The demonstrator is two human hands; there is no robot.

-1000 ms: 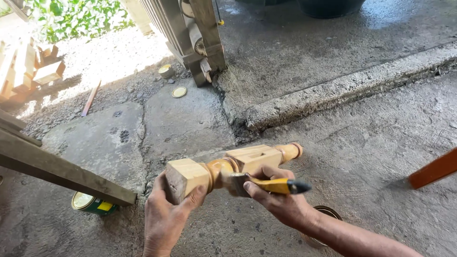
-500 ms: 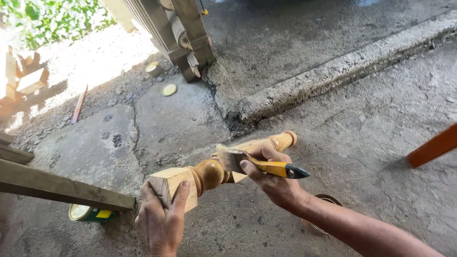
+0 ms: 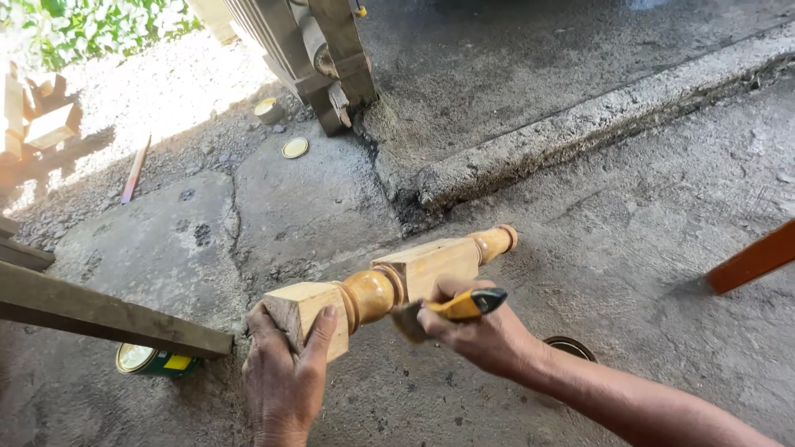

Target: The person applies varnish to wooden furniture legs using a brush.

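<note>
Head view, looking down at a rough concrete floor (image 3: 629, 248). A turned wooden post (image 3: 389, 285), pale with a glossy amber bulb in its middle and a rounded tip at the far end, is held low over the floor, slanting from lower left up to the right. Left hand (image 3: 286, 377): grip wrapped round the square near end of the post, fingers pressed on its side face, thumb on the other side. Right hand (image 3: 480, 335): grip pinched shut on a paintbrush (image 3: 447, 310) with a yellow handle and black end; the bristles lie against the underside of the post just right of the bulb. Right forearm runs in from the lower right corner. On the floor just behind the right wrist, a dark round tin (image 3: 571, 348), partly hidden. Left of the left hand, a green and yellow can (image 3: 153, 360) lies on its side beneath a long wooden beam (image 3: 108, 314). Farther off: a round yellow lid (image 3: 295, 148) and a small open tin (image 3: 267, 109) near the foot of a grey metal frame (image 3: 319, 58). A raised concrete curb (image 3: 596, 124) crosses the upper right. An orange-brown wooden bar (image 3: 758, 257) enters from the right edge. Stacked wood blocks (image 3: 41, 116) and green plants (image 3: 91, 25) at upper left, in bright sun.
</note>
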